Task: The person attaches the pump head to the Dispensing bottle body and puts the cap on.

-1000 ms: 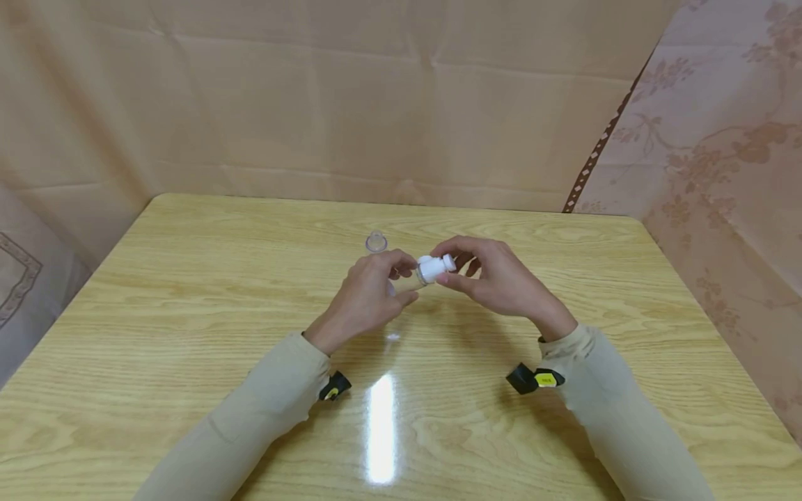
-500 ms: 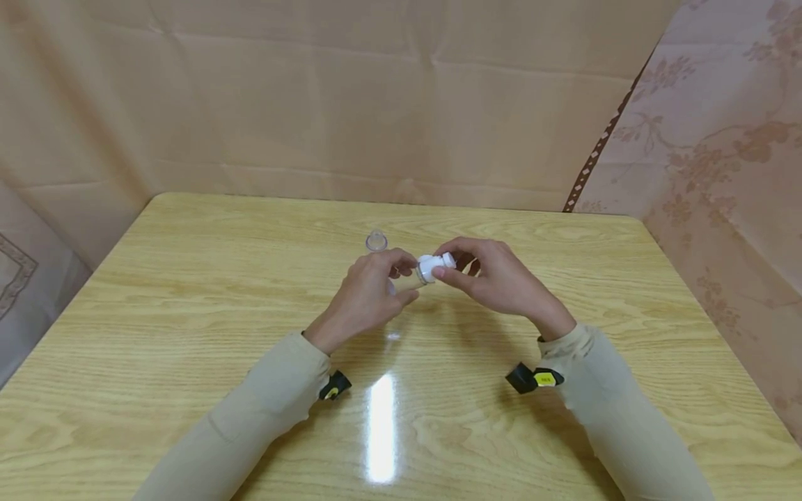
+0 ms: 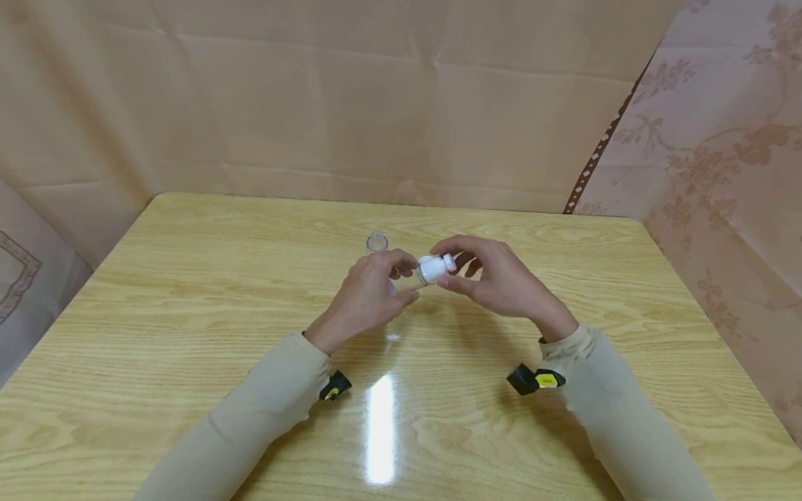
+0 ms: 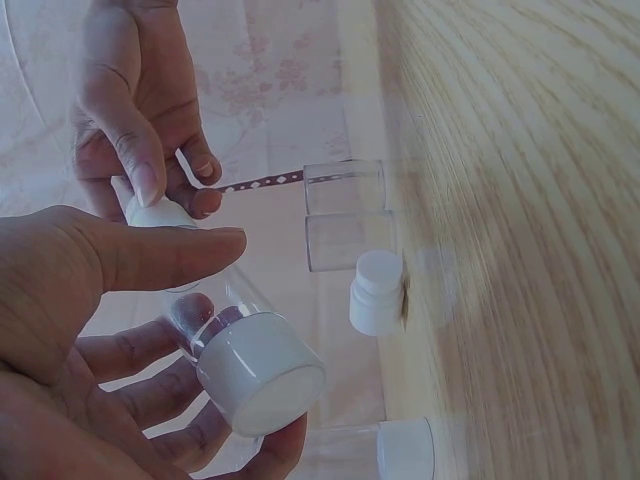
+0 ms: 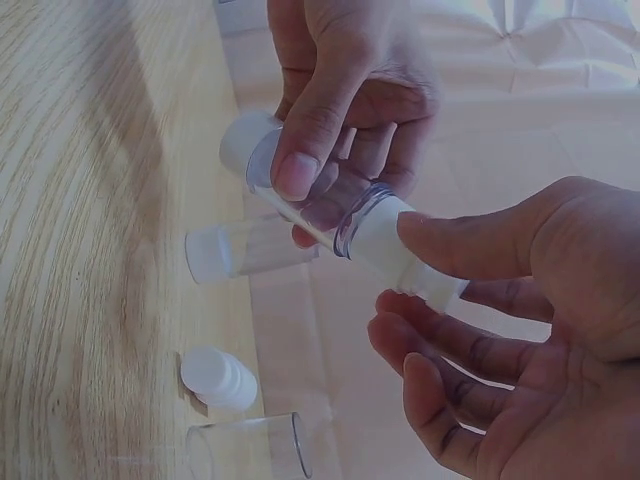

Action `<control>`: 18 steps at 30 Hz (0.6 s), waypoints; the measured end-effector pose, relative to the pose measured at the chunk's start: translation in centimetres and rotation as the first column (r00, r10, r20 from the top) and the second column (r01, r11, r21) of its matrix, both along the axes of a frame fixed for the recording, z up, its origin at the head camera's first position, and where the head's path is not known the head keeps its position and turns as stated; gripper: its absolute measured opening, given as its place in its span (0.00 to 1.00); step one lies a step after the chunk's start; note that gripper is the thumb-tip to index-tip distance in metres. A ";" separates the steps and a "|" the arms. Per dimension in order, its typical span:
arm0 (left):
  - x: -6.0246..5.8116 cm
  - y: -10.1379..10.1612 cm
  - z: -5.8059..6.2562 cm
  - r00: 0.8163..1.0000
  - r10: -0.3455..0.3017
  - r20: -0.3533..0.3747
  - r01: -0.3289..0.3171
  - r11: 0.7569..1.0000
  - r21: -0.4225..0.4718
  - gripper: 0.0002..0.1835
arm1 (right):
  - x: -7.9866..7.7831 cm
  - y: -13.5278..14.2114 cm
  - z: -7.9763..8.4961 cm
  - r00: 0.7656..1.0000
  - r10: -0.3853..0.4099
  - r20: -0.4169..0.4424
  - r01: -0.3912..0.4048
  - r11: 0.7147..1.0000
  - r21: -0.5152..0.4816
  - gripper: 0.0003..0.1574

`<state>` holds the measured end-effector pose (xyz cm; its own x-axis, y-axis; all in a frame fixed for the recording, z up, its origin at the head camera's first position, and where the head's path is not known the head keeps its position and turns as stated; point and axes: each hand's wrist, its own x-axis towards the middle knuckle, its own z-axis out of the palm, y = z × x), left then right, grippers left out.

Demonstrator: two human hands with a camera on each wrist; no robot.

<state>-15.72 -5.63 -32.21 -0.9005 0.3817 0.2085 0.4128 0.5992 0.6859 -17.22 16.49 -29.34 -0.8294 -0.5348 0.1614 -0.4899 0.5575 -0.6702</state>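
Observation:
A clear plastic bottle (image 5: 318,208) with a white base (image 4: 262,375) lies tilted in my left hand (image 3: 370,292), between thumb and curled fingers. On its other end sits a white pump top (image 3: 434,268). My right hand (image 3: 501,282) holds that top, its thumb on the side in the right wrist view and the fingertips around the far side. Both hands are above the table. In the head view my left hand hides most of the bottle's clear body.
On the wooden table (image 3: 250,278) a second clear bottle with a white base (image 5: 208,255) stands beyond the hands. Near it are a loose white pump top (image 4: 378,290) and a clear cap (image 5: 250,450). Curtains hang behind and at the sides.
My right thumb has slid forward over the white pump top and then back a little, while the fingers shifted with it. The left hand and bottle stay almost still.

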 end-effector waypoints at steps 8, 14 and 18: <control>0.0 -0.1 0.1 1.000 -0.008 0.000 0.008 1.000 0.002 0.19 | 0.0 -0.1 0.1 1.000 -0.003 0.006 0.003 1.000 0.002 0.18; 0.0 -0.1 0.1 1.000 -0.007 0.000 0.007 1.000 0.005 0.19 | 0.0 -0.2 0.1 1.000 -0.007 0.015 0.007 1.000 0.018 0.16; 0.0 -0.1 0.0 1.000 -0.001 -0.002 0.001 1.000 0.006 0.19 | -0.1 -0.2 0.0 1.000 -0.017 0.026 0.017 1.000 0.021 0.14</control>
